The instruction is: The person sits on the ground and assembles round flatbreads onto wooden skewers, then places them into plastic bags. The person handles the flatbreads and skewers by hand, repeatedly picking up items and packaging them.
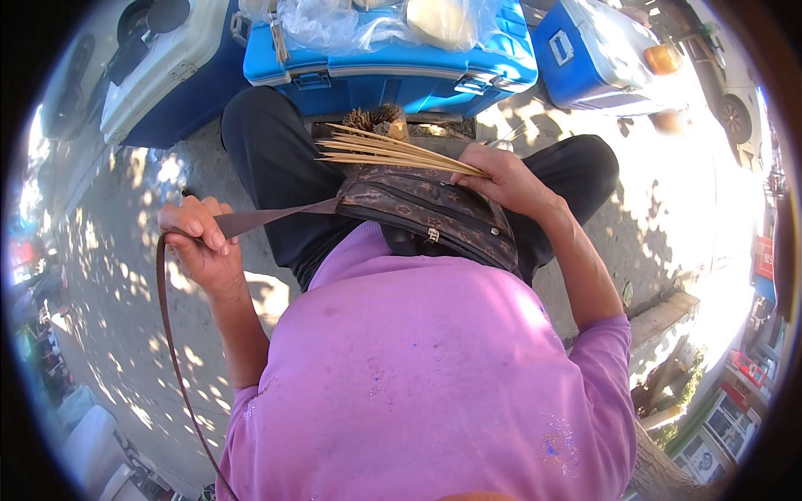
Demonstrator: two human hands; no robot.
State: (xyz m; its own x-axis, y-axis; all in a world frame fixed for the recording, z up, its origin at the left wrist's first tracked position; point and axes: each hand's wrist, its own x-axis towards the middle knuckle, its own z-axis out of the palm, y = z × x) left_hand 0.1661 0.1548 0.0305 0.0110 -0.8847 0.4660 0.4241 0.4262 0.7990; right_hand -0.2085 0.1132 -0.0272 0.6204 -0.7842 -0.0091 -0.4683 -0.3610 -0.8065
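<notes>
My left hand (200,238) is out to the left, fingers closed round the brown strap (276,216) of a waist bag and pulling it taut. The strap's loose length hangs down past my left arm. The patterned brown waist bag (418,200) with zips lies across my lap. My right hand (501,177) rests by the bag's upper right and grips a bundle of thin wooden skewers (380,152). The skewers fan out to the left above the bag. Beyond them, a container (390,123) of upright thin brown sticks stands near my knees.
A bright blue cooler box (376,79) stands ahead, with clear plastic bags (334,29) on its lid. Another blue and white cooler (171,79) is at the left; a third cooler (597,58) at the right bears an orange-lidded jar (662,58). A parked car (739,113) shows far right.
</notes>
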